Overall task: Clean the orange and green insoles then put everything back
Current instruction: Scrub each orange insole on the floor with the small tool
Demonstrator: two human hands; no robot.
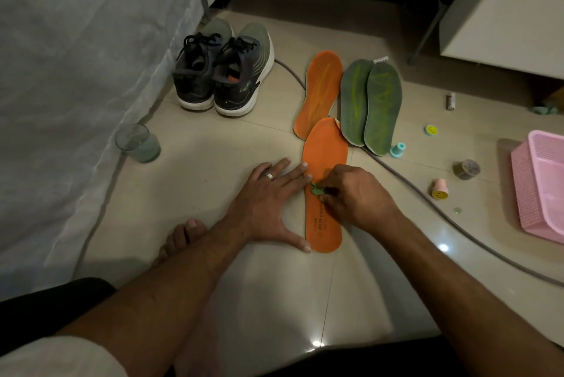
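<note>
An orange insole (325,150) lies flat on the tiled floor in front of me. My left hand (268,196) presses on its left edge with straight, spread fingers. My right hand (357,193) pinches a small green cloth (317,189) against the middle of that insole. A second orange insole (320,89) lies farther back, its heel under the near one's toe. Two green insoles (370,102) lie side by side just right of it, overlapping each other.
A pair of dark running shoes (222,71) stands at the back left beside a covered mattress (76,71). A glass of water (139,143) sits near it. A grey cable (427,202) crosses the floor. Small bottles and caps (439,189) and a pink basket (540,187) lie at right.
</note>
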